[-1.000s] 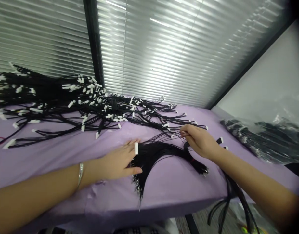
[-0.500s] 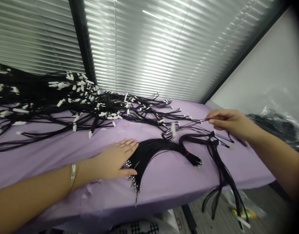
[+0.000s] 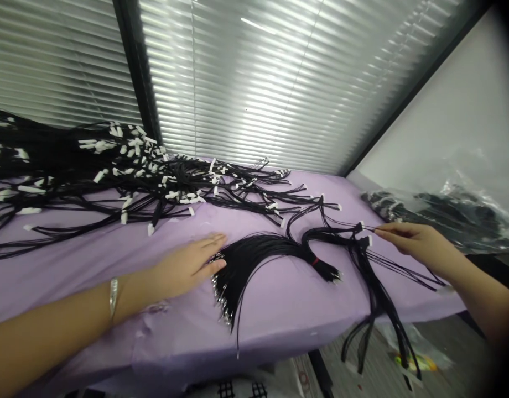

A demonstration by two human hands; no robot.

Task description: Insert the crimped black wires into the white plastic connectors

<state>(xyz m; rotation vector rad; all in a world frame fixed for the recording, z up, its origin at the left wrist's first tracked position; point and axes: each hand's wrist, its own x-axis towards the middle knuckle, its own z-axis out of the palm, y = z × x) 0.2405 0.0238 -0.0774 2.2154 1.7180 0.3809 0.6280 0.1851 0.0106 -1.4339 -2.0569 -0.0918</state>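
My left hand lies flat and open on the purple table cover, its fingertips touching the fanned end of a bundle of thin black wires tied with a red band. My right hand is at the table's right side, fingers pinched on a thin black wire with a small white connector at its tip. More black wires run under that hand and hang over the table edge.
A large heap of black wires with white connectors covers the back left of the table. Clear plastic bags of black wires lie at the right. Window blinds stand behind. The floor shows below the table's front right edge.
My right hand pulled a wire out to the right from near the bundle, then came down to the table's right side. The left hand stayed flat at the bundle's end.
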